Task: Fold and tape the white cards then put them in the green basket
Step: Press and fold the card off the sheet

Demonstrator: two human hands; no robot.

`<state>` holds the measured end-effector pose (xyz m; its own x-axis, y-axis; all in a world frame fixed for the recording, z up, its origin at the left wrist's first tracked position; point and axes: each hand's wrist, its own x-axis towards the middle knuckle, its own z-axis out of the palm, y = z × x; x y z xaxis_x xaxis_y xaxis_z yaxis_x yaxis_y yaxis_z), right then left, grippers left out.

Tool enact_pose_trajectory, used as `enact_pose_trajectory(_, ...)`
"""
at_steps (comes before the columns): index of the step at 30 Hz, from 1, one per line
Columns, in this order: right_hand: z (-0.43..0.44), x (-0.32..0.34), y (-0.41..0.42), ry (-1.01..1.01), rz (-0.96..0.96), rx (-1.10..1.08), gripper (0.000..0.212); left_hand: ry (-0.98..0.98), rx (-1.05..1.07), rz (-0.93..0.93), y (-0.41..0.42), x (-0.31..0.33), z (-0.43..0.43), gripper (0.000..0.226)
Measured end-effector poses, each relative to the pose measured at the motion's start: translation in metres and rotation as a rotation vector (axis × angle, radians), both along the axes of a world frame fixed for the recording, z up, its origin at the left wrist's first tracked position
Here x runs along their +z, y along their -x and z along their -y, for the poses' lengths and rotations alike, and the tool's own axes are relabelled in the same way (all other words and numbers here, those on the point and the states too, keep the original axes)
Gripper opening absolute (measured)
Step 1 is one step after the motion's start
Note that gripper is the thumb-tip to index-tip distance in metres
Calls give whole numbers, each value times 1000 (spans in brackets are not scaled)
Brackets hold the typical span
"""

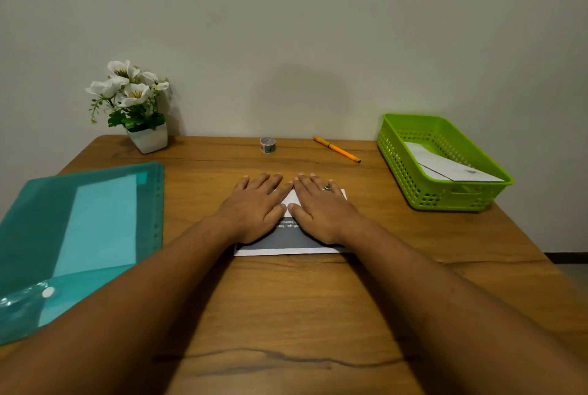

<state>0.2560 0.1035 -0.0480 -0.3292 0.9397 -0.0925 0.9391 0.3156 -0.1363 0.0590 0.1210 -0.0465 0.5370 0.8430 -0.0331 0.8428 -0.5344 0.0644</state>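
White card [288,239], centre of desk [296,299]: we are pressing it flat with left grip [254,210] and right grip [321,213], fingers straight, clasping nothing.

pen [336,149] before green basket [445,194], tape roll [267,144] clear

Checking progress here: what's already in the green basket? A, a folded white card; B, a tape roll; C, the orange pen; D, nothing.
A: a folded white card lies inside the green basket; the tape roll and orange pen lie outside it.
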Motion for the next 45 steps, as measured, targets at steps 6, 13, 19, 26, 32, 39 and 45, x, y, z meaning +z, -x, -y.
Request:
enact_pose_trajectory(6,6,-5,14,-14,-33,-91,66,-9,85,-39,-8,-3,4,58)
enact_pose_trajectory(13,8,-5,-33,-15,19,-186,86,36,246,-53,18,1,-1,66)
enact_pose_trajectory(19,8,-3,-28,-25,130,-328,84,42,410,-42,5,-1,3,75)
enact_pose_trajectory(26,12,-11,22,-68,-19,-148,71,20,434,-43,-18,0,8,64)
enact_pose_trajectory(32,11,-6,-13,-35,5,-160,91,31,356,-45,8,-1,0,69)
enact_pose_trajectory(39,12,-10,-30,-38,13,-261,90,43,603,-70,-5,-1,6,85)
enact_pose_trajectory(45,13,-7,-29,-28,-2,-219,84,23,197,-83,-28,-3,9,71)
